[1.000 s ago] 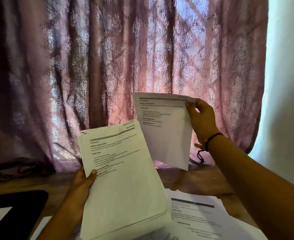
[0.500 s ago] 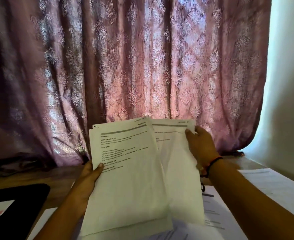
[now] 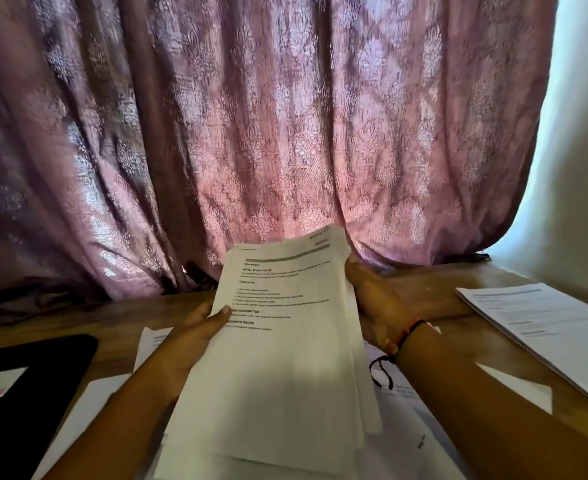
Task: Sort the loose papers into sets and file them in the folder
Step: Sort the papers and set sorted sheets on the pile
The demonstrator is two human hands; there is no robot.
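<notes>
- Pink curtain [image 3: 285,133] backs the table [image 3: 112,317].
- The loose sheet [image 3: 323,236] now joins the stack [image 3: 285,368], growing that set.
- Left hand [image 3: 195,337] grips it; right hand [image 3: 379,299] seemingly clasps its edge.

curtain [image 3: 285,133]: mauve, patterned, hangs behind table | table [image 3: 78,318]: wooden | wall [image 3: 583,133]: pale, at right

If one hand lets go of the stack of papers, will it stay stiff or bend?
Probably it bends: the stack of papers is thin sheets, gripped at both sides by the left hand and right hand. The sheets may also slip apart, since their edges lie uneven.
</notes>
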